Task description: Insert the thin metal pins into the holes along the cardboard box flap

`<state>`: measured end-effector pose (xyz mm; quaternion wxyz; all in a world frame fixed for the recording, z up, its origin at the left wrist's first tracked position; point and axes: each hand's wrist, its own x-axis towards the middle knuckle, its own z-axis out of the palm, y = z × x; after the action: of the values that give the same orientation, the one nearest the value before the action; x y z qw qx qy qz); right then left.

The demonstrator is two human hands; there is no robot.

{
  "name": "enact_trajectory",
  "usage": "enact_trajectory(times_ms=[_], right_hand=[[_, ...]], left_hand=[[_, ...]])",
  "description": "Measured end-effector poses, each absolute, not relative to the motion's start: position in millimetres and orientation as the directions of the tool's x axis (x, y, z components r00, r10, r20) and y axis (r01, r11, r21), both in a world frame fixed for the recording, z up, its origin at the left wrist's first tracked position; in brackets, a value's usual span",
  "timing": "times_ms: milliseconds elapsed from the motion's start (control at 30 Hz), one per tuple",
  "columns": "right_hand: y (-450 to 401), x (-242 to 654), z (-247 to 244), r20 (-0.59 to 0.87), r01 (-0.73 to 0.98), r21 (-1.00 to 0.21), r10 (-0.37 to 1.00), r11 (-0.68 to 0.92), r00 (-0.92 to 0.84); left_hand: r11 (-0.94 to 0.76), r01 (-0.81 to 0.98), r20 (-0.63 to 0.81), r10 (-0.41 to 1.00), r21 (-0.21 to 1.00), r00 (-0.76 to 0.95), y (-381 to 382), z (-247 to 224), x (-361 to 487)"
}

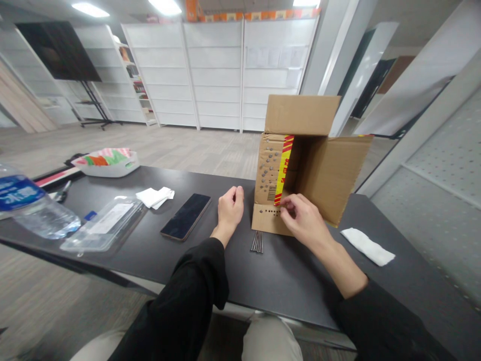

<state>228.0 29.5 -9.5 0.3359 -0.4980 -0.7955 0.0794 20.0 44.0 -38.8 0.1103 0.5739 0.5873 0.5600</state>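
An open cardboard box (323, 170) stands on the dark table, its flaps spread. Its left panel carries several grey nail or screw heads (269, 158) beside a yellow and red tape strip (284, 170). A row of small holes crosses the lower flap (263, 218). My right hand (302, 218) is at that flap with fingers pinched together; what they hold, if anything, is hidden. Left of the box, my left hand (230, 208) is closed above the table, its contents not visible. Several nails or screws (257, 242) lie just in front of the flap.
A phone (186, 216), folded white tissues (155, 197) and a clear plastic case (105, 225) lie to the left. Beyond them are a water bottle (37, 210) and a white basket (108, 169). A white cloth piece (367, 245) lies at right.
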Motion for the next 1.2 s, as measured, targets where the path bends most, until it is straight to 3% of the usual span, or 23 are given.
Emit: enact_trajectory(times_ms=[733, 1200], right_hand=[[28.0, 224.3, -9.5, 0.278, 0.850, -0.402, 0.930, 0.339, -0.239], [28.7, 222.6, -10.3, 0.277, 0.868, -0.384, 0.936, 0.316, -0.218]], left_hand=[[-0.291, 0.562, 0.528, 0.787, 0.774, -0.320, 45.5, -40.9, 18.8], [-0.290, 0.553, 0.519, 0.793, 0.781, -0.318, 45.5, -40.8, 19.1]])
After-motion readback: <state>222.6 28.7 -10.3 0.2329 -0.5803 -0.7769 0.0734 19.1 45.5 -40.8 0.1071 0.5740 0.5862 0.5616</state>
